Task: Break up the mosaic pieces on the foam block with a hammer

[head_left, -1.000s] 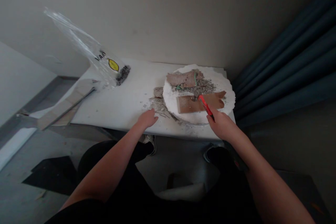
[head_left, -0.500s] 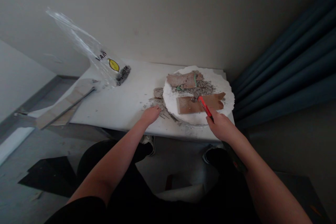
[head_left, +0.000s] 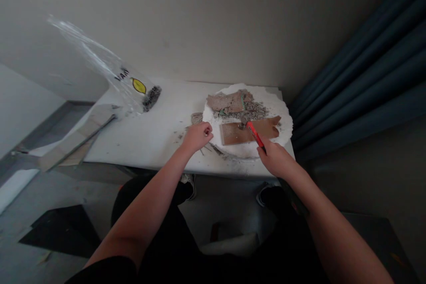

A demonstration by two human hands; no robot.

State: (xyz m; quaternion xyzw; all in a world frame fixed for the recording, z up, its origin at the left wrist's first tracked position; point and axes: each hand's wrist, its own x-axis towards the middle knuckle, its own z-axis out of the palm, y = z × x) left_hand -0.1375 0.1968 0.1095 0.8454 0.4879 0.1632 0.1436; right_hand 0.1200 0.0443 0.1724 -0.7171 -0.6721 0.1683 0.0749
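Observation:
My right hand [head_left: 275,157] is wrapped round the dark grip of a hammer [head_left: 254,133] with a red shaft. The hammer's head rests over a flat brown board [head_left: 233,135], which looks like cardboard, on a round white foam-like slab [head_left: 282,106]. My left hand [head_left: 198,136] is curled closed at the slab's left rim; what its fingers hold, if anything, is hidden. Behind the board lie a cracked brown piece [head_left: 226,103] and crumbled grey rubble [head_left: 258,110]. Thin dark sticks or tools [head_left: 216,148] lie just right of my left hand.
A clear plastic bag [head_left: 128,86] with a yellow print and dark contents stands at the left of the white table [head_left: 166,120]. A dark rod [head_left: 96,131] lies over pale boards at the table's left end. Blue curtains [head_left: 359,84] hang at the right.
My left hand has lifted slightly and moved right, to the slab's rim, its fingers now curled upward. The hammer stays at the board. The whole view has shifted a little.

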